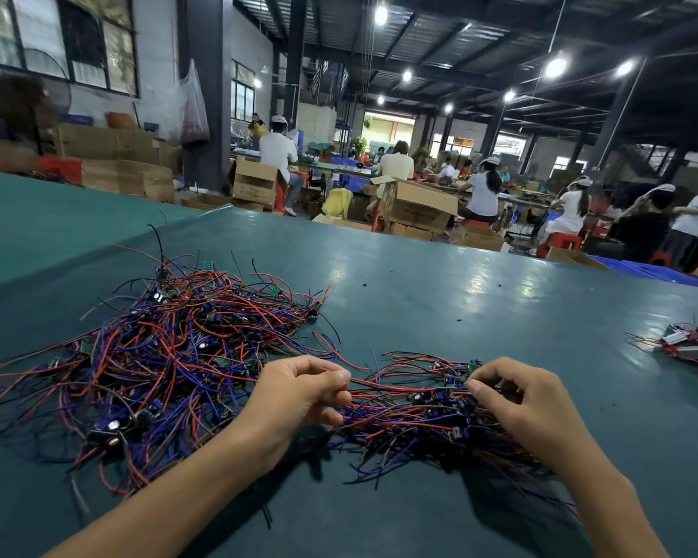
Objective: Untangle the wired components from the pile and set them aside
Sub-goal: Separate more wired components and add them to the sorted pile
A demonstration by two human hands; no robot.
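Note:
A big tangled pile of wired components (170, 348), red, blue and black wires with small green boards, lies on the left of the green table (440, 300). A smaller bundle of the same parts (412, 412) lies between my hands. My left hand (299, 396) pinches red wires at the bundle's left end. My right hand (516, 396) has its fingers curled on the boards at the bundle's right end.
Another small heap of wired parts (690, 348) sits at the table's right edge. Beyond the far edge are cardboard boxes (416, 203), red stools and several seated people at work benches.

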